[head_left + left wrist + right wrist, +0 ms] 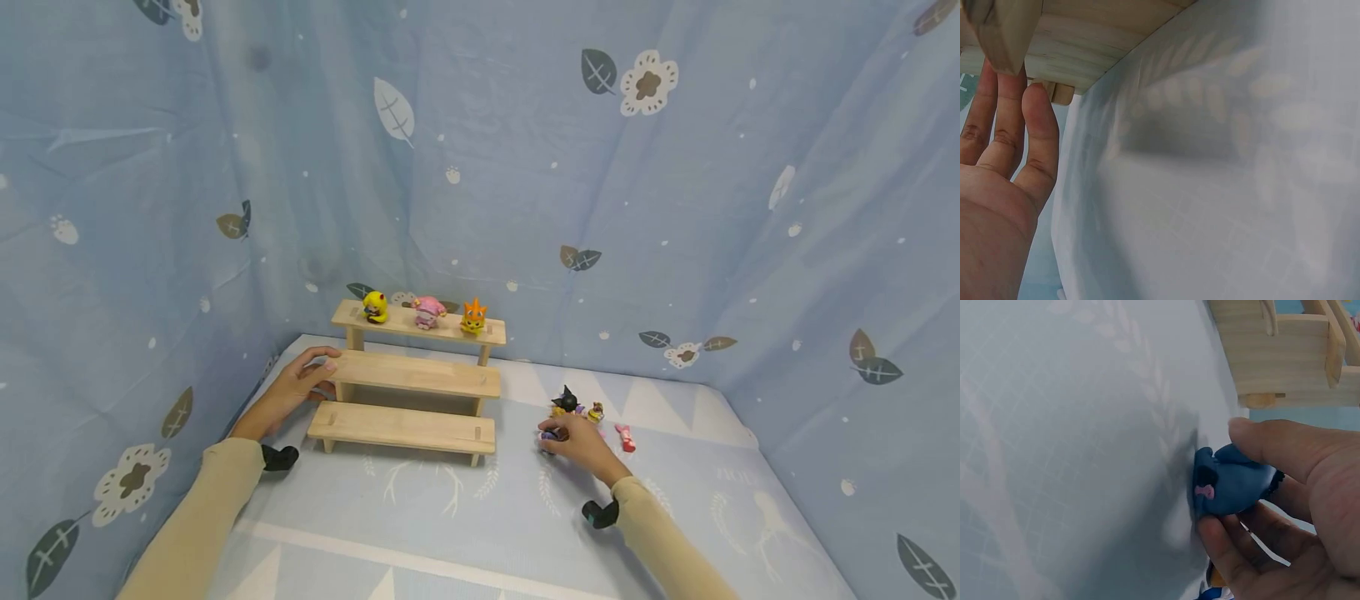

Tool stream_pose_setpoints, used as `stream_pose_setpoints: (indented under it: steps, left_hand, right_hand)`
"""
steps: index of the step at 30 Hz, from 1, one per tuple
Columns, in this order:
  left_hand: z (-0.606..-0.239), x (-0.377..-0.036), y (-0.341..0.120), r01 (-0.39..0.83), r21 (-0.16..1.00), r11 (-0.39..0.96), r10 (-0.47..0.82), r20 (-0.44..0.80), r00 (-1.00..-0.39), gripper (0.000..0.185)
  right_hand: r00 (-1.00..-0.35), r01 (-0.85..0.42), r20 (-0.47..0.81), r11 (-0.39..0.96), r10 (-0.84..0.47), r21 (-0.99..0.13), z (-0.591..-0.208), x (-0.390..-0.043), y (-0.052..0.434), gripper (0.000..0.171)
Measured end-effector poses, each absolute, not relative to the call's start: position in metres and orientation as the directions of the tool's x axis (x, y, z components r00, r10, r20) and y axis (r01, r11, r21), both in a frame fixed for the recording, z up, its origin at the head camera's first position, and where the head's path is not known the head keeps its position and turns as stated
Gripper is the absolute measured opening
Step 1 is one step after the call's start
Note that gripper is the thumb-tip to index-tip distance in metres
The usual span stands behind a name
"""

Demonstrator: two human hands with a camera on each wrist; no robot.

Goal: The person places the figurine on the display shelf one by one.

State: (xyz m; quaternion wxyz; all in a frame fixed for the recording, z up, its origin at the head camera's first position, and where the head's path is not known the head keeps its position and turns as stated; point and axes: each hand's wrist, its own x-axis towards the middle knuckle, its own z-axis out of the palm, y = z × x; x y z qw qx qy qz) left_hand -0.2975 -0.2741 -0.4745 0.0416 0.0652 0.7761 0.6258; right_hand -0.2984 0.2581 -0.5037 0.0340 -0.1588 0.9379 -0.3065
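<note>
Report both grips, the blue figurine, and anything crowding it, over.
Left grip at left end of three-tier wooden shelf. Right grip pinches blue figurine. Nearby clutter: black-topped figurine, just beyond right grip.

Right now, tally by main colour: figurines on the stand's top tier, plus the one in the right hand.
Yellow figurine: 1, on the top tier
Pink figurine: 1, same tier
Orange-topped figurine: 1, same tier
Blue figurine: 1, in the right hand
Total: 4

One camera high, two close in
Head view looks forward and down over left hand (296, 387) and right hand (581, 443); wrist views sit near each, all sharing the wooden stand (416, 372)
</note>
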Motion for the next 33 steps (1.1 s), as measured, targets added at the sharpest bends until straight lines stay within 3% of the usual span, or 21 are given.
stream_pose_setpoints:
  steps: [4,14,25,33]
  left_hand:
    - [-0.475,-0.299,-0.274,0.049,0.976,0.212,0.158,0.015,-0.987,0.053]
    - [-0.473,-0.299,-0.274,0.040,0.976,0.214,0.157,0.006,-0.988,0.053]
    - [-0.477,-0.300,-0.274,0.043,0.979,0.197,0.164,0.010,-0.986,0.053]
    - [-0.478,-0.299,-0.276,0.046,0.982,0.186,0.167,0.015,-0.986,0.054]
  right_hand:
    - [-0.945,-0.263,-0.011,0.777,-0.327,-0.572,-0.506,-0.297,0.261,0.032]
    - [-0.952,-0.261,0.049,0.722,-0.301,-0.640,-0.504,-0.297,0.264,0.029]
    - [-0.943,-0.269,0.030,0.704,-0.332,-0.658,-0.502,-0.296,0.268,0.022]
    - [-0.962,-0.184,-0.008,0.668,-0.273,-0.721,-0.503,-0.292,0.276,0.024]
